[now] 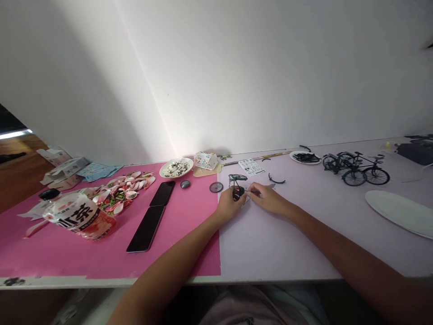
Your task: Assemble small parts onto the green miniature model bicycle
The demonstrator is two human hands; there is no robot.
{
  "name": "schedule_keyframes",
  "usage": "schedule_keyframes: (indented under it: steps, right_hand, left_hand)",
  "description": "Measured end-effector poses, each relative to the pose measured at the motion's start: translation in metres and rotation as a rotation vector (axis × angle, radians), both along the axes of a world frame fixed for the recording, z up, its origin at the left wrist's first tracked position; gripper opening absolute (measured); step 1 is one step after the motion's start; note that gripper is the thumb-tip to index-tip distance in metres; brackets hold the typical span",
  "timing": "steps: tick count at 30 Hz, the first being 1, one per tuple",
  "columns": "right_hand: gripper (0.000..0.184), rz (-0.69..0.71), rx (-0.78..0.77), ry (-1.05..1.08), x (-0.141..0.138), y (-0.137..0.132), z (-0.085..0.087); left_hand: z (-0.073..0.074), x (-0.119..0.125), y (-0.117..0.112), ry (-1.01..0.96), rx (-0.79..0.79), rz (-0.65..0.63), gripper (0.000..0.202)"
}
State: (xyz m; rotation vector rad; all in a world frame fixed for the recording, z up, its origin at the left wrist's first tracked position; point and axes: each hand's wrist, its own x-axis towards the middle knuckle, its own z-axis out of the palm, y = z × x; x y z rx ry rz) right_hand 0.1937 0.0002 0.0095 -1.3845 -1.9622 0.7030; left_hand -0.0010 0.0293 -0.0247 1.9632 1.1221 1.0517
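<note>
Left hand (229, 204) clamps a bicycle part (237, 193); right hand (269, 198) pinches a thin piece (252, 192) against it. Wheel (215, 187) left of the part lies unfitted; bicycles (355, 169) well right stand finished.

Open mat (287, 243) right of hands (270, 199); phones (146, 229) left.

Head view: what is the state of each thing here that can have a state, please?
left hand, closed around the small dark part.
right hand, pinching a thin tool against that part.
bottle, lying on its side, cap on.
two phones, lying flat, screens dark.
model bicycles, standing upright.
loose wheel, lying flat.
bowl, filled with small pieces.
</note>
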Motion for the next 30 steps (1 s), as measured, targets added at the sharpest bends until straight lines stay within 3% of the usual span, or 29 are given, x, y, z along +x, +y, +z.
schedule_keyframes:
  steps: [20, 30]
  right_hand:
    - [0.022, 0.033, 0.009, -0.023, -0.001, -0.001, 0.001]
    - [0.025, 0.060, 0.045, -0.020, 0.004, 0.005, -0.009]
  left_hand:
    - [0.008, 0.000, -0.003, 0.048, -0.001, 0.019, 0.020]
    - [0.004, 0.000, -0.001, 0.049, 0.008, 0.019, 0.022]
